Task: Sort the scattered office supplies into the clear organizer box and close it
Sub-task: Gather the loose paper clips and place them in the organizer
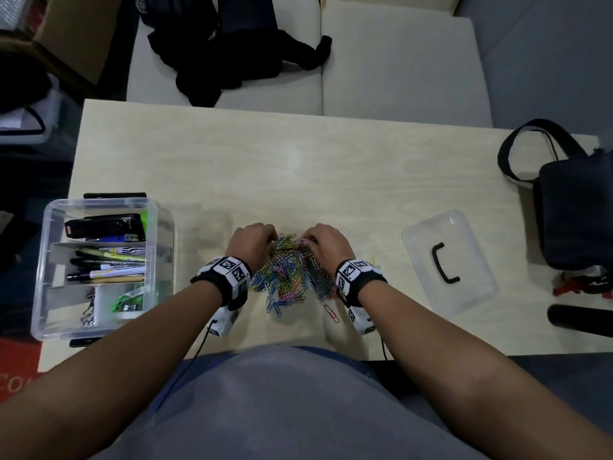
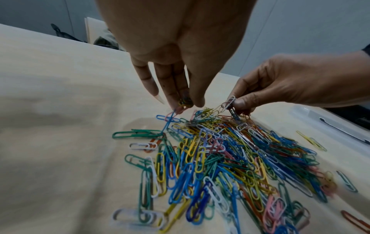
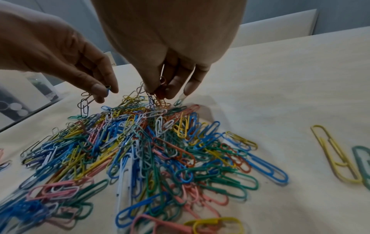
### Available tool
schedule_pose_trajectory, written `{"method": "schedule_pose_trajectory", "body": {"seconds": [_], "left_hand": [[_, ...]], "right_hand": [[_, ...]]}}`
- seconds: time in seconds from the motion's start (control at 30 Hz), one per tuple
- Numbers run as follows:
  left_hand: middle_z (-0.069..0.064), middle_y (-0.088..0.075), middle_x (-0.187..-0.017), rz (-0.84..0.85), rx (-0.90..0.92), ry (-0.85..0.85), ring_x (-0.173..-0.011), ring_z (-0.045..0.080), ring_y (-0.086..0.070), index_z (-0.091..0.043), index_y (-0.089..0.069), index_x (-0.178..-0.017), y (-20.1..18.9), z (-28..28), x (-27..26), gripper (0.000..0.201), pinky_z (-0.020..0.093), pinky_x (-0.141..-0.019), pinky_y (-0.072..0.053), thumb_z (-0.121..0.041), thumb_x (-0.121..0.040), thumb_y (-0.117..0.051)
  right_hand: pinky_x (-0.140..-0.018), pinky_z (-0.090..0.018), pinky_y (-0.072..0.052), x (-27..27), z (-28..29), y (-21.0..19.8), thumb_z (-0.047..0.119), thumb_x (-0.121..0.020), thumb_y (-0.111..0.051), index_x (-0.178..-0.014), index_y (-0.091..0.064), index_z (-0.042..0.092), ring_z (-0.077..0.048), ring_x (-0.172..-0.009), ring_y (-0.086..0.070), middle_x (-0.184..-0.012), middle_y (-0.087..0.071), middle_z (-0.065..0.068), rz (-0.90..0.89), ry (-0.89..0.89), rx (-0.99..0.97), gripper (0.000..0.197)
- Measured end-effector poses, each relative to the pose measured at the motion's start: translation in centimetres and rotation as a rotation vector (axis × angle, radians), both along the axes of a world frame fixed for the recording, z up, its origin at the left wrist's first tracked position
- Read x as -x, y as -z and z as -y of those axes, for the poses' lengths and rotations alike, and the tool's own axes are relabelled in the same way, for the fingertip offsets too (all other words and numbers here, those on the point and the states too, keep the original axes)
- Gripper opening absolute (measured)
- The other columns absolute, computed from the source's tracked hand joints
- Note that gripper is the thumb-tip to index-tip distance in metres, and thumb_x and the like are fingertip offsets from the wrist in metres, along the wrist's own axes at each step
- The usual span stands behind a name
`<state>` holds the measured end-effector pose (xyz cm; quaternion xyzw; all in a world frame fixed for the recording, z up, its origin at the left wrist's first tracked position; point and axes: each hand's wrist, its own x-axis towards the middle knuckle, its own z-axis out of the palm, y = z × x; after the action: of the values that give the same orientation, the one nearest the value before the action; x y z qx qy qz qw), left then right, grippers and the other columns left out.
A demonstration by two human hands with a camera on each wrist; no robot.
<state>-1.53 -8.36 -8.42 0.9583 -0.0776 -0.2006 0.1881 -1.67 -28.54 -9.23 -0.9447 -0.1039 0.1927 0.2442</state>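
A heap of coloured paper clips (image 1: pixel 288 273) (image 2: pixel 230 158) (image 3: pixel 140 150) lies on the table in front of me. My left hand (image 1: pixel 255 242) (image 2: pixel 186 102) (image 3: pixel 104 93) pinches a few clips at the heap's far left edge. My right hand (image 1: pixel 323 242) (image 3: pixel 160 93) (image 2: pixel 238 104) pinches a small bunch of clips at the far right edge, some dangling in a chain. The clear organizer box (image 1: pixel 46 270) stands open at the left with a stapler, pens and markers in its compartments. Its clear lid (image 1: pixel 418 237) with a black handle lies to the right.
A red clip (image 1: pixel 332 313) lies loose near the table's front edge, and yellow and green clips (image 3: pixel 336 155) lie right of the heap. A black bag (image 1: pixel 577 207) sits at the far right of the table. Black clothing (image 1: pixel 232 54) lies on the white seat beyond.
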Motion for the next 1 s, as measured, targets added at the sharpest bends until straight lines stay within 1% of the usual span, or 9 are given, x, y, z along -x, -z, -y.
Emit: {"method": "schedule_pose_trajectory", "body": {"seconds": [0.07, 0.1, 0.2, 0.33, 0.5, 0.6, 0.8, 0.9, 1.0], "left_hand": [[0.004, -0.067, -0.096, -0.009, 0.037, -0.026, -0.087, 0.026, -0.061, -0.017, -0.066, -0.100, -0.3, -0.1, 0.1, 0.011, 0.035, -0.073, -0.049, -0.023, -0.093, -0.061], [0.005, -0.066, -0.096, -0.009, 0.049, -0.036, -0.087, 0.026, -0.061, -0.016, -0.066, -0.101, -0.5, -0.1, 0.2, 0.011, 0.036, -0.072, -0.050, -0.023, -0.093, -0.061], [0.004, -0.066, -0.097, 0.005, 0.070, -0.059, -0.088, 0.025, -0.061, -0.016, -0.066, -0.101, -1.1, -0.1, 0.3, 0.012, 0.037, -0.072, -0.052, -0.023, -0.092, -0.062], [0.003, -0.066, -0.095, 0.030, 0.092, -0.077, -0.088, 0.025, -0.061, -0.017, -0.066, -0.100, -2.0, -0.1, 0.7, 0.011, 0.038, -0.072, -0.052, -0.022, -0.091, -0.064], [0.004, -0.065, -0.094, 0.051, 0.114, -0.108, -0.087, 0.026, -0.061, -0.018, -0.067, -0.100, -3.3, -0.7, 1.3, 0.010, 0.038, -0.072, -0.052, -0.021, -0.091, -0.062], [0.004, -0.065, -0.093, 0.076, 0.130, -0.129, -0.087, 0.026, -0.062, -0.019, -0.067, -0.098, -4.1, -1.5, 1.9, 0.009, 0.039, -0.072, -0.052, -0.021, -0.090, -0.063], [0.003, -0.066, -0.093, 0.135, 0.159, -0.177, -0.090, 0.026, -0.061, -0.019, -0.068, -0.097, -6.1, -3.4, 3.1, 0.009, 0.037, -0.073, -0.050, -0.021, -0.088, -0.065], [0.004, -0.068, -0.093, 0.170, 0.177, -0.227, -0.090, 0.027, -0.062, -0.019, -0.069, -0.097, -7.1, -4.7, 3.6, 0.010, 0.036, -0.074, -0.049, -0.020, -0.087, -0.066], [0.004, -0.069, -0.091, 0.189, 0.191, -0.268, -0.090, 0.028, -0.062, -0.019, -0.069, -0.096, -7.9, -6.3, 4.2, 0.011, 0.039, -0.076, -0.051, -0.020, -0.086, -0.067]], "right_hand": [[-0.082, -0.035, -0.050, 0.1, 0.1, -0.3, 0.019, -0.099, -0.054, -0.106, -0.070, 0.015, -0.022, -0.097, -0.058, -0.103, -0.066, -0.004, 0.004, 0.008, -0.011, 0.018], [-0.082, -0.034, -0.049, 0.1, 0.1, -0.5, 0.019, -0.099, -0.054, -0.104, -0.070, 0.016, -0.021, -0.097, -0.058, -0.102, -0.066, -0.003, 0.006, 0.016, -0.019, 0.017], [-0.079, -0.032, -0.049, 0.0, 0.0, -1.1, 0.021, -0.098, -0.054, -0.099, -0.070, 0.016, -0.020, -0.093, -0.057, -0.096, -0.064, -0.001, 0.015, 0.042, -0.055, 0.017], [-0.077, -0.028, -0.046, 0.1, -0.5, -2.3, 0.022, -0.098, -0.056, -0.099, -0.071, 0.014, -0.018, -0.088, -0.058, -0.094, -0.065, -0.002, 0.049, 0.075, -0.123, 0.017], [-0.078, -0.032, -0.048, 0.7, -1.7, -3.6, 0.022, -0.097, -0.057, -0.096, -0.071, 0.013, -0.018, -0.086, -0.058, -0.091, -0.065, -0.002, 0.094, 0.100, -0.190, 0.017], [-0.077, -0.032, -0.048, 1.1, -2.7, -4.6, 0.021, -0.097, -0.058, -0.096, -0.071, 0.012, -0.020, -0.087, -0.059, -0.092, -0.065, -0.004, 0.135, 0.110, -0.233, 0.017], [-0.076, -0.030, -0.048, 1.9, -5.3, -6.7, 0.022, -0.095, -0.060, -0.096, -0.072, 0.013, -0.019, -0.085, -0.061, -0.090, -0.065, -0.003, 0.196, 0.116, -0.321, 0.015], [-0.075, -0.033, -0.049, 2.1, -7.1, -8.0, 0.023, -0.095, -0.062, -0.093, -0.072, 0.014, -0.017, -0.081, -0.060, -0.087, -0.064, -0.002, 0.206, 0.131, -0.386, 0.014], [-0.076, -0.036, -0.051, 2.1, -9.1, -9.2, 0.024, -0.094, -0.063, -0.093, -0.072, 0.014, -0.016, -0.080, -0.061, -0.087, -0.065, -0.001, 0.220, 0.125, -0.440, 0.013]]}}
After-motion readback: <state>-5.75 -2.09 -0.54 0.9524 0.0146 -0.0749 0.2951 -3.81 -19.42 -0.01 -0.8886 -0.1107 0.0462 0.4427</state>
